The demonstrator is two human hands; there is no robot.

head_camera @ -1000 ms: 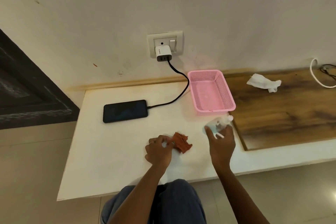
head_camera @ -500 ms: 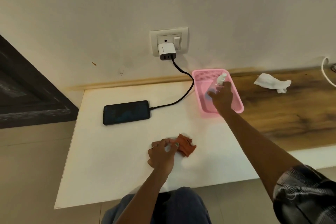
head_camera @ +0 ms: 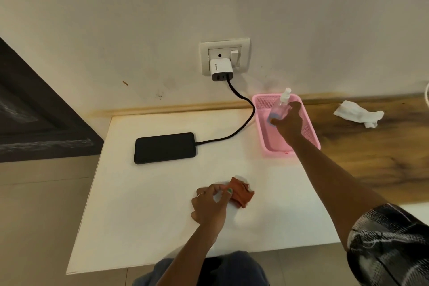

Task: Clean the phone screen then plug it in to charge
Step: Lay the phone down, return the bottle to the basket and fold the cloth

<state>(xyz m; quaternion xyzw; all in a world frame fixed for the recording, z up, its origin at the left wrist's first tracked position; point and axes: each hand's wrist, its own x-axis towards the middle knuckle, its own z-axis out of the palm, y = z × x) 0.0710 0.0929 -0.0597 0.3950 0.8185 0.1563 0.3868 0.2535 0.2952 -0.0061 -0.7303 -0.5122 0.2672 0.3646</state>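
A black phone [head_camera: 165, 147] lies screen up on the white tabletop [head_camera: 148, 216], with a black cable [head_camera: 241, 123] running from its right end to the white charger [head_camera: 221, 69] in the wall socket. My left hand [head_camera: 210, 204] pinches an orange cloth [head_camera: 241, 194] lying on the table near the front. My right hand [head_camera: 289, 121] reaches into the pink basket [head_camera: 308, 127] and grips a clear spray bottle [head_camera: 281, 104] with a white nozzle, tilted over the basket's far end.
A crumpled white tissue [head_camera: 357, 114] lies on the wooden counter [head_camera: 371, 151] to the right. A white cord edge [head_camera: 426, 97] shows at the far right. A dark panel [head_camera: 34, 123] stands to the left of the table. My knee is below the table's front edge.
My right hand carried the spray bottle from the table's front up into the pink basket. The left hand stayed on the orange cloth. The phone's screen went dark.
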